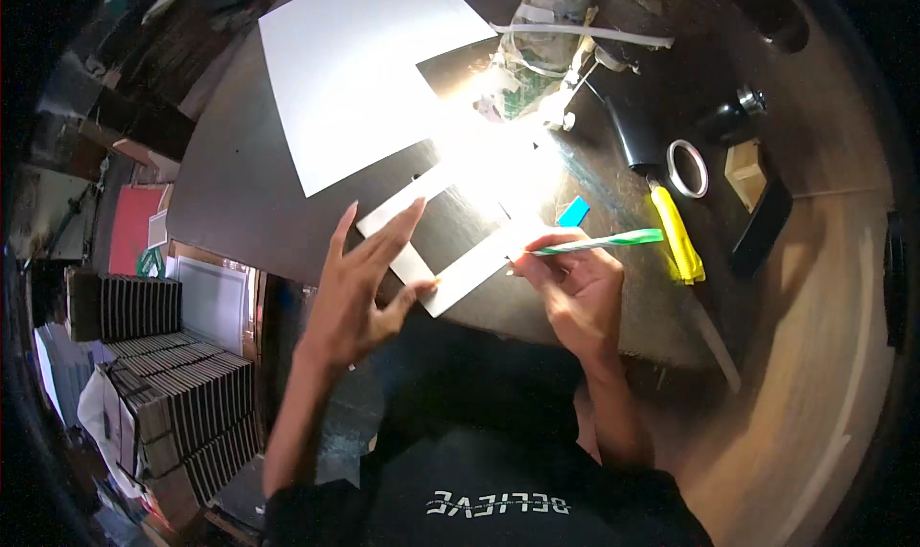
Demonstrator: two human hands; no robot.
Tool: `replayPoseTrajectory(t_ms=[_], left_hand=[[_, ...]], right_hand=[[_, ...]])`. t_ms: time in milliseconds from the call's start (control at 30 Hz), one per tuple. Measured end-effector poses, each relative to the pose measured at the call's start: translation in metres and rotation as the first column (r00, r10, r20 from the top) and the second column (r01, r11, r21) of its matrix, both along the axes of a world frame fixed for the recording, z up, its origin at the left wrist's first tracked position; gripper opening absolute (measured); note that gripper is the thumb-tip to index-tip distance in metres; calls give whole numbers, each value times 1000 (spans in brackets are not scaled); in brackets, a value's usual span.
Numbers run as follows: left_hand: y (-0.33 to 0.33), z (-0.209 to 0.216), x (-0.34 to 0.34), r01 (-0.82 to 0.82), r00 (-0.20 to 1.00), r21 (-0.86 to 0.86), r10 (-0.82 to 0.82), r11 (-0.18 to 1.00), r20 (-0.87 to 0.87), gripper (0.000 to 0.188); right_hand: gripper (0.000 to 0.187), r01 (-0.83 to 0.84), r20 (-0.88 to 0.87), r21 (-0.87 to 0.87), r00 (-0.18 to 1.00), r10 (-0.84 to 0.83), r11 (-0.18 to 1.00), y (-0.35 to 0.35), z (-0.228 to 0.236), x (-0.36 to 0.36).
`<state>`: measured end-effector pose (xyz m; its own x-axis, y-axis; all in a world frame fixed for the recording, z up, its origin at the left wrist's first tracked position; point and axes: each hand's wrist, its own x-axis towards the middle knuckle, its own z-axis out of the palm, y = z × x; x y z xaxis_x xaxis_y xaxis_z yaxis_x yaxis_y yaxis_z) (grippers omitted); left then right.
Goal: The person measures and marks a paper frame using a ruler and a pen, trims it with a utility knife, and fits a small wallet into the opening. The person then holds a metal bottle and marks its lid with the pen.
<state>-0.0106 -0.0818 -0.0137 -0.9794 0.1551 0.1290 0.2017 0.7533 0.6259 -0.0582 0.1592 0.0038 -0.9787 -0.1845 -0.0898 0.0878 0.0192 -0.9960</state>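
Observation:
A white rectangular frame (468, 275) lies flat at the front edge of the dark table, its far right side lost in lamp glare. My left hand (356, 293) rests over its left end with fingers spread, the thumb touching the near corner and a fingertip on the far strip. Closed around a green-and-white striped pen (623, 239) is my right hand (586, 298), just right of the near strip. The pen's tip is close to the frame's edge; whether it touches I cannot tell.
Large white sheets (345, 87) lie at the back left. Right of the frame are a small blue block (573, 211), a yellow-handled tool (677, 232), a tape roll (703, 173) and a wooden block (743, 173). Stacked panels (196, 379) stand left, below the table.

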Motion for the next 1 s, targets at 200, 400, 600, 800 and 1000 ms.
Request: replayPoseTrajectory(t_ms=[200,400,600,800,1000], left_hand=[[12,4,9,-113,994,18,113,993,1,96],[9,4,10,-89,996,-47,89,995,2,99],[10,4,10,-102,994,-24,101,994,-29,96],[4,7,19,-60,998,-33,61,998,15,91],[9,-19,74,-422,777,519,591,744,-216,27]], right_hand=[[12,-12,-329,324,936,124,946,6,-19,-7],[11,6,-259,332,962,85,943,3,-21,-11],[12,5,-349,388,927,141,922,3,-21,-11],[15,120,-164,-78,978,-132,990,18,-10,-17],[29,-55,-369,700,825,427,712,65,25,-21]])
